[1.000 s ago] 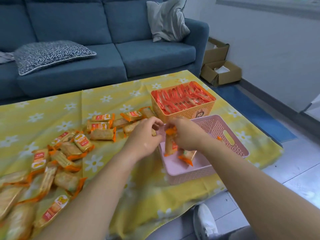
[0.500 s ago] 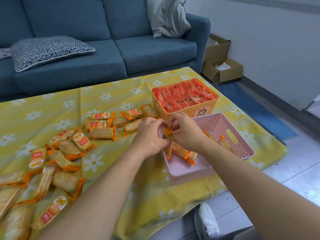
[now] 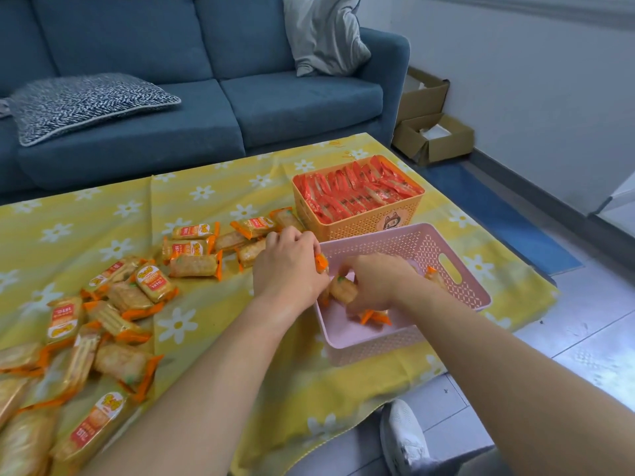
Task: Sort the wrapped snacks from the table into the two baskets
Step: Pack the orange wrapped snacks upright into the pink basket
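While both grips are at the pink basket, left grip pinches the orange end of a cracker pack at the rim. Right grip, inside the basket, curls round a second cracker pack just beside it. Loose packs lie left.

The right hand hides most of the snack it grips; the left hand hides its own fingertips. Far left of the grip, packets run off the edge.
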### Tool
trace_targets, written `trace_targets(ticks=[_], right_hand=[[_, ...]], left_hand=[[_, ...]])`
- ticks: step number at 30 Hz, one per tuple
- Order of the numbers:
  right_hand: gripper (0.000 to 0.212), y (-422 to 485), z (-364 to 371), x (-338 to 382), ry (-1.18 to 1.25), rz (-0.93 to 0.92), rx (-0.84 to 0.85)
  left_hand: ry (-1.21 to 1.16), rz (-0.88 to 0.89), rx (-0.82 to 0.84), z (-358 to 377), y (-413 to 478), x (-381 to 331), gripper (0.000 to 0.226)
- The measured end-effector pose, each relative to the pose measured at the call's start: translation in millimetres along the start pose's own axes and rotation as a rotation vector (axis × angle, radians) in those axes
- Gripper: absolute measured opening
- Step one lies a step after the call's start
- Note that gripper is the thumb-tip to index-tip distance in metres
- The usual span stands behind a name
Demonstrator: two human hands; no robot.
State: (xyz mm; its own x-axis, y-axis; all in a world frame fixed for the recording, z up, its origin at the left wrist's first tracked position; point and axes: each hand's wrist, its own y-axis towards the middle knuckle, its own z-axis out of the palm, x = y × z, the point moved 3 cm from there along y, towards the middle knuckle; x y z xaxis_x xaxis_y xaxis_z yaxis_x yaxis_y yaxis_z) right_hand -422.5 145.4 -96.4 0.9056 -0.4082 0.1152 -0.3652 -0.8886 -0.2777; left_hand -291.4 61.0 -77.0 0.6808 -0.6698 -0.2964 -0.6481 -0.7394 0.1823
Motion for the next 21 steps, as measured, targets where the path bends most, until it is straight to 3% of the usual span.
trace_targets(ticks=[4,10,15,18,21], right_hand=[[0.046,-4,-13,-6,0.178,-0.065,-0.058],[0.06,-1,-15,-10,0.312,0.131,-0.143],[0.053,4,-13,-2,0.396,0.209,-0.217],[0.039,4,-10,2,0.542,0.217,-0.241],[0.052,0,-12,1,0.684,0.225,-0.156]], left_hand=[[0.025,-0.017,0.001,2,1,0,0.026],[0.054,-0.07,0.068,8,3,-5,0.039],[0.037,0.216,-0.103,2,3,-19,0.041],[-0.042,0.243,-0.025,3,1,-26,0.037],[-0.01,0.261,0.07,6,-1,-22,0.046]])
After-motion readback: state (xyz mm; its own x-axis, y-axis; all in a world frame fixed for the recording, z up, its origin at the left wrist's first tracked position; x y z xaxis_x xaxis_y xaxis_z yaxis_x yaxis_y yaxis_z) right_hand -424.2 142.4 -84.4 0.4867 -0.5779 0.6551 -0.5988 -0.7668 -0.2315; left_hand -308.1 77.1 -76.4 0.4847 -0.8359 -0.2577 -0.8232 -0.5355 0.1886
